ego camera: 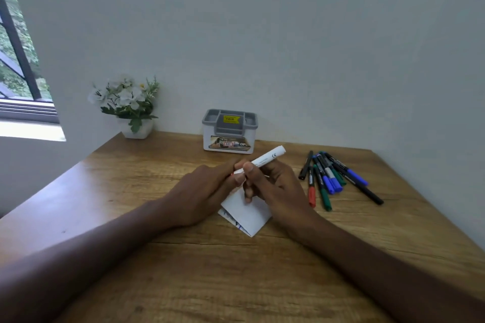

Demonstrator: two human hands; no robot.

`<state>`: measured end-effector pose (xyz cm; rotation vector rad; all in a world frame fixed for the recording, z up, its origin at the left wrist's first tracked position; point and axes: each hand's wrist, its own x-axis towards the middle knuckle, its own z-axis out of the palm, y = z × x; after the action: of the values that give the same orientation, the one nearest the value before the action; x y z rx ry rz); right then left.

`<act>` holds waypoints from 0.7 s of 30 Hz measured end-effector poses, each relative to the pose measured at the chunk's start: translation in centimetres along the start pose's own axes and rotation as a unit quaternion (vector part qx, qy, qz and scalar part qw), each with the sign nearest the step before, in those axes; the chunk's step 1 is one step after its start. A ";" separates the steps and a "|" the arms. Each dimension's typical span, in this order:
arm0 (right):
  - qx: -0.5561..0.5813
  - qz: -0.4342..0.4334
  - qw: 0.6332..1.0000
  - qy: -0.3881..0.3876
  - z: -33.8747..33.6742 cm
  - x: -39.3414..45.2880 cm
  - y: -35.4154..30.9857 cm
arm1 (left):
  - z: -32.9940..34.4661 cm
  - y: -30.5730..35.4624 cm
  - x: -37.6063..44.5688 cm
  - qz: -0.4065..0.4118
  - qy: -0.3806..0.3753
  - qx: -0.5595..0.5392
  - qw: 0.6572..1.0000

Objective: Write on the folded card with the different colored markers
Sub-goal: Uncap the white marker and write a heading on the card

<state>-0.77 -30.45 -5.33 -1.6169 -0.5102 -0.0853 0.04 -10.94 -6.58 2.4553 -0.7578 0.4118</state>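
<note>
A white marker (265, 159) with a bit of red at its lower left end is held above the folded white card (248, 214) in the middle of the wooden table (183, 283). My right hand (273, 186) grips the marker's barrel. My left hand (202, 194) pinches the marker's red end with its fingertips. The card lies under both hands, with blue marks showing along its lower left edge. Several markers (333, 178), blue, green, red and black, lie in a loose pile to the right of the card.
A grey and white organizer box (229, 131) stands at the back against the wall. A white pot of white flowers (130, 106) sits at the back left corner. The table's left edge runs diagonally, with a window (18, 65) beyond it.
</note>
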 end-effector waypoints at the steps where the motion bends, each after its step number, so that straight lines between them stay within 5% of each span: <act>1: 0.001 0.000 1.000 0.001 0.0 0.0 0.1 | 0.1 0.1 0.0 0.000 0.004 -0.009 1.000; 6: 0.048 -0.001 0.998 0.039 -0.2 0.2 -0.4 | -1.3 -0.7 0.1 -0.016 -0.003 -0.017 1.000; 10: 0.125 0.044 0.984 0.120 -1.2 0.9 -0.9 | -2.4 -1.3 0.0 0.016 -0.125 0.041 0.991; 13: 0.176 0.086 0.974 0.110 -2.1 1.1 -1.5 | -2.8 -1.0 0.1 0.030 -0.167 0.117 0.978; 21: -0.060 0.105 0.993 0.010 -1.2 -0.4 -0.6 | -2.1 -0.6 0.4 0.013 -0.148 0.165 0.975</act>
<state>-1.07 -31.67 -4.76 -1.7760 -0.3224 0.0265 0.43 -9.49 -4.90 2.8648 -0.9034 0.1917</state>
